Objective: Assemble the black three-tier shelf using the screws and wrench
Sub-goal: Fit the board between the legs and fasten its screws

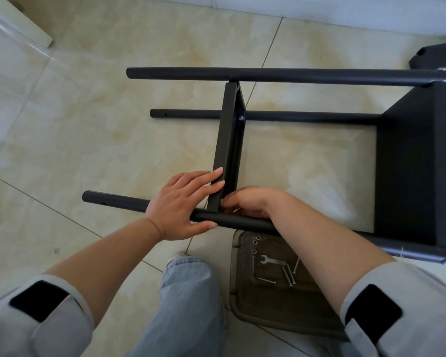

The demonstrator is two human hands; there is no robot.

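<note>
The black shelf frame lies on its side on the tiled floor, with three poles in view running left to right. The middle shelf panel point(228, 140) stands edge-on between the far pole point(294, 74) and the near pole point(113, 199). A screw point(241, 118) shows on the panel near the low pole point(307, 116). My left hand point(183, 204) holds the near pole, thumb under it, straight fingers pressing the panel's lower end. My right hand point(250, 202) is curled at the joint on the panel's right side; what its fingertips pinch is hidden. The end shelf point(410, 163) is fixed at the right.
A brown tray point(281, 305) on the floor under my right forearm holds a small wrench point(269, 261), several long screws point(289, 275) and nuts point(255, 240). Another black shelf piece point(433, 55) lies at the far right. A white cabinet corner point(23, 27) stands at the top left.
</note>
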